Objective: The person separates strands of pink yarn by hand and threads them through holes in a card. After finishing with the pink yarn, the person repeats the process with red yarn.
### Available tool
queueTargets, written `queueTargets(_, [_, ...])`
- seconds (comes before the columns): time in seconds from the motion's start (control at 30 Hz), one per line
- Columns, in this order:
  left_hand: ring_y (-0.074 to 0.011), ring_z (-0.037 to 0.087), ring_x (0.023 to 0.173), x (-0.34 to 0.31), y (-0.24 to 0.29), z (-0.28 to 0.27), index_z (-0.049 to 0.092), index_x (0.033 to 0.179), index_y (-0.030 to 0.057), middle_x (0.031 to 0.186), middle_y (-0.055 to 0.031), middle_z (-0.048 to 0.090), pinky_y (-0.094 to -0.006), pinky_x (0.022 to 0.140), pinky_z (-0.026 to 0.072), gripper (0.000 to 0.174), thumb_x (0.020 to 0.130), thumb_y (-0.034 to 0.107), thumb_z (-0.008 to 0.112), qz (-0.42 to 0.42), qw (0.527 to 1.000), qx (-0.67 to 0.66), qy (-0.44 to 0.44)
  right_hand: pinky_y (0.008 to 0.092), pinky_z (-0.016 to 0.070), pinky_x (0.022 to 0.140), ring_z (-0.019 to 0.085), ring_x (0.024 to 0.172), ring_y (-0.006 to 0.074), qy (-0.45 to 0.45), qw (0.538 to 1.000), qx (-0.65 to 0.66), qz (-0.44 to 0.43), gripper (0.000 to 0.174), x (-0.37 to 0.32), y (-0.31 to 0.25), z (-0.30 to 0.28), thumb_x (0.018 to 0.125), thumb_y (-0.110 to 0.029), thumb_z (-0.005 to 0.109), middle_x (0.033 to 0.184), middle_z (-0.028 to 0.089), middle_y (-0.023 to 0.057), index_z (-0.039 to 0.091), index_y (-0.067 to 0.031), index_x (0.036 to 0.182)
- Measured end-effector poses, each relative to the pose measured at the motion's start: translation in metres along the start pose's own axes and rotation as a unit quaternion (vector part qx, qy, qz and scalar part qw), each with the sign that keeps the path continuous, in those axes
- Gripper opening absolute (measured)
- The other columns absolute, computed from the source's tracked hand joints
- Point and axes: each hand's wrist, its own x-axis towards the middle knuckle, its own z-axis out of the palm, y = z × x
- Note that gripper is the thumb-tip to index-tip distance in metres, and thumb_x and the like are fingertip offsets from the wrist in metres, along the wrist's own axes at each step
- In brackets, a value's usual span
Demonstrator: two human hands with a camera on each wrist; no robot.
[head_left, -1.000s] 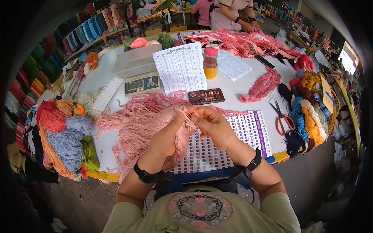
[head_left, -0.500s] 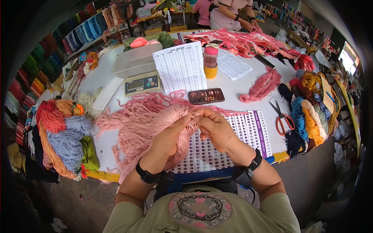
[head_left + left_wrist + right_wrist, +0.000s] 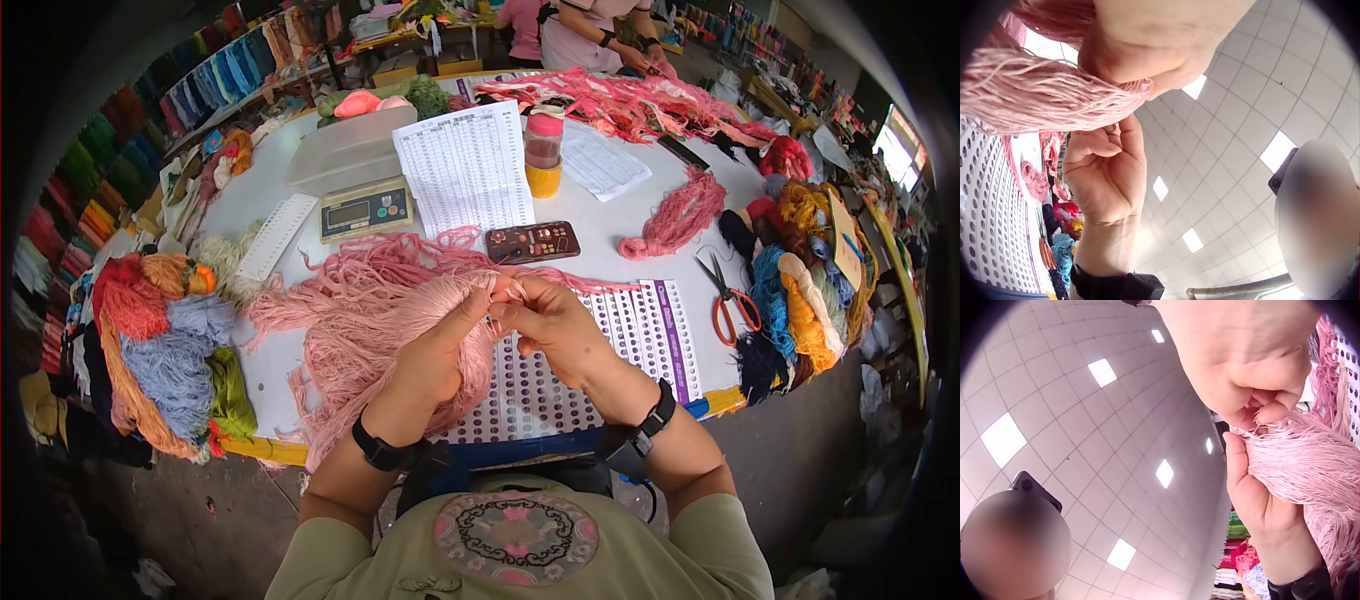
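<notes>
A thick hank of pale pink yarn (image 3: pixel 400 310) spreads over the table and rises into my left hand (image 3: pixel 432 355). That hand grips its gathered end, thumb on top, the loops bulging over the palm in the right wrist view. My right hand (image 3: pixel 562 335) meets it there, thumb and forefinger pinching fine strands at the tip of the hank (image 3: pixel 1297 456). The right hand's other fingers are curled in, as the left wrist view shows. Under both hands lie white cards (image 3: pixel 530 400) with rows of punched holes. Darker pink yarn (image 3: pixel 400 255) lies just behind the hank.
Behind the yarn are a phone (image 3: pixel 532 242), a digital scale (image 3: pixel 366 212), a printed sheet (image 3: pixel 465 170) and a jar (image 3: pixel 543 150). Orange-handled scissors (image 3: pixel 730 300) and a pink skein (image 3: pixel 677 215) lie to the right. Coloured yarn piles (image 3: pixel 180 340) flank the table; another person (image 3: pixel 600 40) stands opposite.
Both hands stay at the hank's gathered end, with small shifts of the fingers. The right fingertips have worked along the strands, and the head view has tilted slightly.
</notes>
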Motion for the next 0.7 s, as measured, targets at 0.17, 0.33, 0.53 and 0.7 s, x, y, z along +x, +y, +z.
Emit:
queueTargets(0.17, [-0.0182, 0.056, 0.103, 0.0, -0.002, -0.001, 0.054, 0.12, -0.0027, 0.113, -0.0099, 0.06, -0.032, 0.09, 0.0441, 0.038, 0.098, 0.027, 0.048, -0.013, 0.997, -0.059, 0.042, 0.0143, 0.0373, 0.053, 0.051, 0.072, -0.0017, 0.004, 0.997, 0.072, 0.012, 0.022, 0.001, 0.002, -0.003, 0.088, -0.016, 0.062, 0.086, 0.059, -0.0092, 0.064, -0.0108, 0.11])
queueTargets(0.33, [-0.0178, 0.056, 0.102, 0.001, -0.002, -0.001, 0.055, 0.119, -0.002, 0.112, -0.0091, 0.06, -0.0314, 0.088, 0.0441, 0.035, 0.097, 0.025, 0.051, -0.002, 0.999, -0.034, 0.033, 0.0148, 0.0374, 0.053, 0.05, 0.071, -0.0012, 0.002, 0.996, 0.09, 0.014, 0.021, 0.001, 0.002, -0.003, 0.09, -0.016, 0.06, 0.084, 0.058, -0.0088, 0.064, -0.011, 0.11])
queueTargets(0.53, [-0.0171, 0.056, 0.101, 0.003, -0.004, -0.004, 0.059, 0.115, -0.0012, 0.111, -0.0079, 0.061, -0.0309, 0.089, 0.0431, 0.032, 0.095, 0.024, 0.055, -0.007, 0.999, -0.007, 0.052, 0.0163, 0.0392, 0.051, 0.052, 0.071, 0.0009, -0.024, 0.995, 0.099, -0.013, 0.018, 0.006, 0.015, -0.011, 0.093, -0.018, 0.058, 0.085, 0.058, -0.0058, 0.061, -0.01, 0.109])
queueTargets(0.7, [-0.0171, 0.056, 0.102, 0.005, -0.003, -0.006, 0.059, 0.116, -0.0007, 0.111, -0.0076, 0.061, -0.0312, 0.092, 0.0416, 0.032, 0.095, 0.023, 0.055, -0.017, 0.999, -0.033, 0.027, 0.0175, 0.0448, 0.052, 0.054, 0.074, 0.0027, 0.013, 0.998, -0.03, -0.046, 0.02, 0.003, 0.004, -0.002, 0.093, -0.018, 0.058, 0.087, 0.058, -0.0028, 0.059, -0.0074, 0.11])
